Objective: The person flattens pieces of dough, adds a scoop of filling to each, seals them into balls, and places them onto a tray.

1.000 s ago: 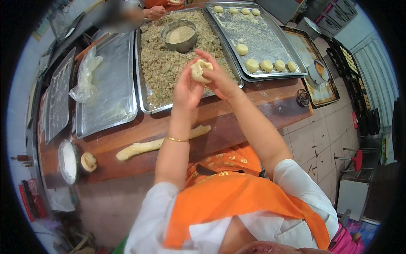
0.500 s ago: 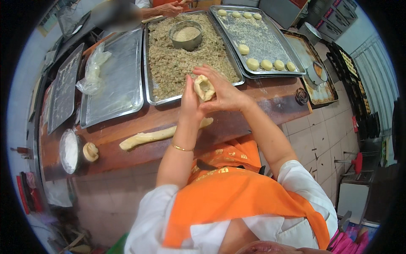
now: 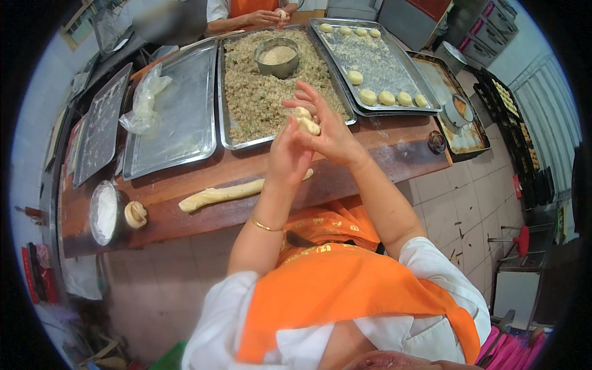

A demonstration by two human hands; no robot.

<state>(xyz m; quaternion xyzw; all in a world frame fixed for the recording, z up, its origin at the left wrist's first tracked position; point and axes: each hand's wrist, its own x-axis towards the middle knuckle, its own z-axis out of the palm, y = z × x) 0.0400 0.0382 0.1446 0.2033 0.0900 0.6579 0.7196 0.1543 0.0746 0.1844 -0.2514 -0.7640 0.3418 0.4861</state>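
Note:
Between my cupped left hand [image 3: 290,149] and my right hand [image 3: 328,134] is a small piece of pale dough [image 3: 307,125], partly hidden by my fingers. My right fingers arch above it. Both hands are just in front of a tray of crumbly mixed filling [image 3: 250,108], which holds a round metal bowl of pale crumbs [image 3: 277,57]. Below my wrists lies a long dough rope [image 3: 219,195] on the wooden table [image 3: 166,197]. At the left front stand a bowl of white powder [image 3: 105,213] and a coiled dough lump [image 3: 135,214].
A tray with several dough rounds [image 3: 394,65] is at the right, a metal tray with a plastic bag [image 3: 143,102] at the left. Beyond them, a co-worker's hands [image 3: 271,18] hold dough. A stained pan [image 3: 459,140] and racks of baked pieces [image 3: 524,126] are at the far right.
My hands have turned the dough, so its hollow no longer shows, and my right fingers have risen. The co-worker's hands have shifted behind the trays.

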